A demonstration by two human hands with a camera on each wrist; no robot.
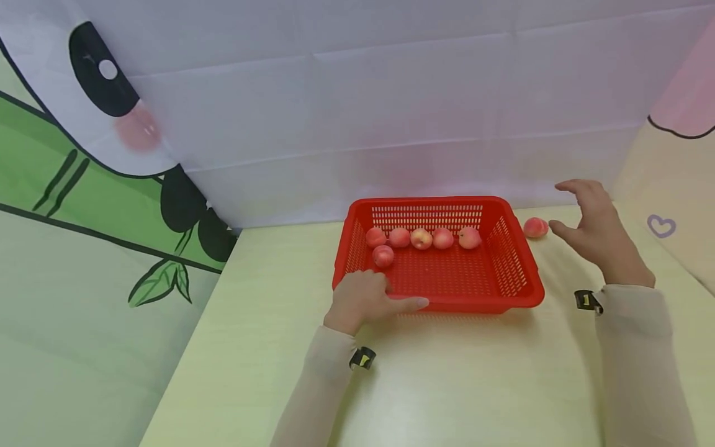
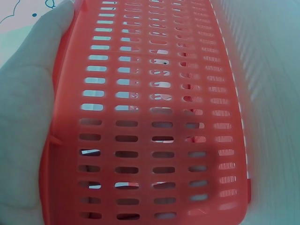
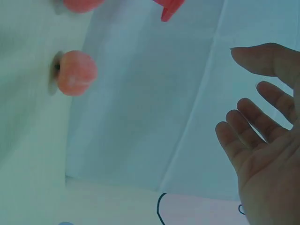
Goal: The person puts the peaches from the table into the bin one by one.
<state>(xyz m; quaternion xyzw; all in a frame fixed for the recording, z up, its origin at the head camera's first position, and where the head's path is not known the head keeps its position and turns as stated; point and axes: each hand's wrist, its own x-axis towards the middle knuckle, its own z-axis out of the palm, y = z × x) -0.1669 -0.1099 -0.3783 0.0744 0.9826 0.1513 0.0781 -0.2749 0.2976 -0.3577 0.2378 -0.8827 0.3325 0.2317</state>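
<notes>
A red plastic basket (image 1: 469, 304) with slotted walls stands on the table and holds several pink-red peaches (image 1: 443, 238), most of them in a row along its back wall. My left hand (image 1: 363, 301) grips its front left rim, thumb lying along the front edge and fingers over the side. In the left wrist view that hand (image 2: 23, 117) presses along the rim of the slotted wall (image 2: 65, 187). Beyond the basket's right side lies a loose peach (image 1: 535, 228). My right hand (image 1: 600, 242) hovers just right of it, thumb and fingers spread, holding nothing.
In the right wrist view, one peach (image 3: 77, 72) sits on the table and another peach (image 3: 82, 3) shows at the top edge. A pale printed cloth (image 1: 391, 124) hangs behind the light table (image 1: 268, 347). Both wrists wear dark bands.
</notes>
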